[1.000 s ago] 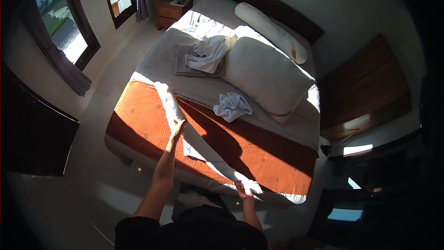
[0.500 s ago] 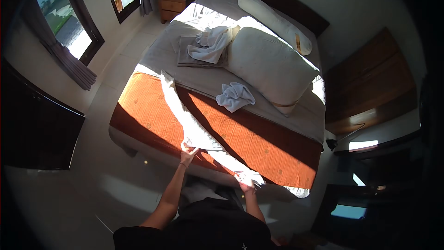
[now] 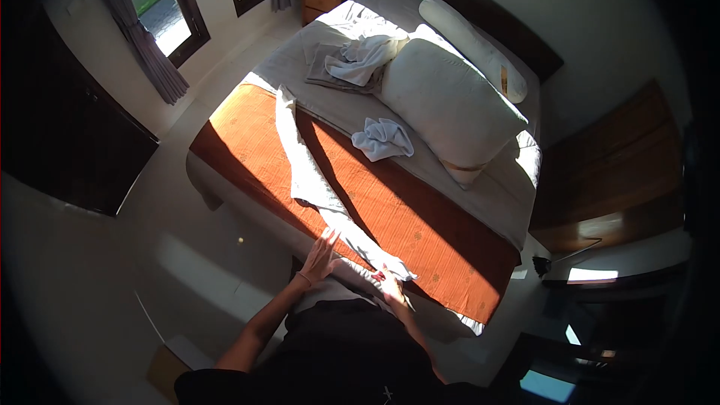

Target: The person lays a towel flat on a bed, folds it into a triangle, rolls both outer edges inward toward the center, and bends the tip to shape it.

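Note:
A long, rolled white towel (image 3: 306,169) lies aslant across the orange bed runner (image 3: 420,234), from the bed's middle to its near edge. My left hand (image 3: 322,257) is at the near edge of the bed beside the towel, fingers stretched out and holding nothing. At the towel's near end, my right hand (image 3: 391,287) has its fingers closed on the cloth; glare hides part of the grip. A crumpled white cloth (image 3: 382,139) sits farther up, on the grey sheet (image 3: 330,109) at the runner's far edge.
A large pillow (image 3: 450,101) and a bolster (image 3: 472,49) lie on the bed, beside a pile of folded linen (image 3: 360,60). A nightstand (image 3: 321,1) stands at the far left corner. Curtained windows line the left wall, and a dark cabinet (image 3: 75,127) stands at left.
My left hand has let go of the towel and opened, moving toward the bed's edge. The towel's near part has shifted slightly. The whole view has turned a little.

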The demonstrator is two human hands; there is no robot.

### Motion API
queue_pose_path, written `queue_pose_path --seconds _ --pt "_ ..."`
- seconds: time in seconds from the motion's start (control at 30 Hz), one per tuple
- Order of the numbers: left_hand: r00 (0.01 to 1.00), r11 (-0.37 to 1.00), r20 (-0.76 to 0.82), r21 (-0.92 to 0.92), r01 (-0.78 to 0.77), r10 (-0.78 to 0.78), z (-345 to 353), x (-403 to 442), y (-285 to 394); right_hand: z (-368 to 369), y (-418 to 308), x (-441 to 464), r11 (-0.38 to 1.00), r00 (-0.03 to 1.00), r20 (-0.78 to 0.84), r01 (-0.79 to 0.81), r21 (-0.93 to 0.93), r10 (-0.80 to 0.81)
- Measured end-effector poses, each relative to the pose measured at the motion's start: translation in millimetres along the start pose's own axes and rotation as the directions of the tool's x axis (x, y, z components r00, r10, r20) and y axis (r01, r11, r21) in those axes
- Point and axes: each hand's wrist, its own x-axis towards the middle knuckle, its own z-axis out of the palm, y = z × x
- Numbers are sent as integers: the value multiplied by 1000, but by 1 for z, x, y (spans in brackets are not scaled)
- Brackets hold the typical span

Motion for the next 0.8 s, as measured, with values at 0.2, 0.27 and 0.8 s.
queue_pose_path --seconds 0.2,0.27,0.8 --pt "964 964 27 11 -264 264 30 26 87 5 -39 -29 865 996 80 68 -497 -32" --pt "970 971 -68 -37 -237 234 53 21 101 12 -54 -28 691 987 158 143 -709 -42" --pt "960 996 -277 -85 6 -29 76 -18 127 141 -105 -49 -143 850 472 510 -848 234"
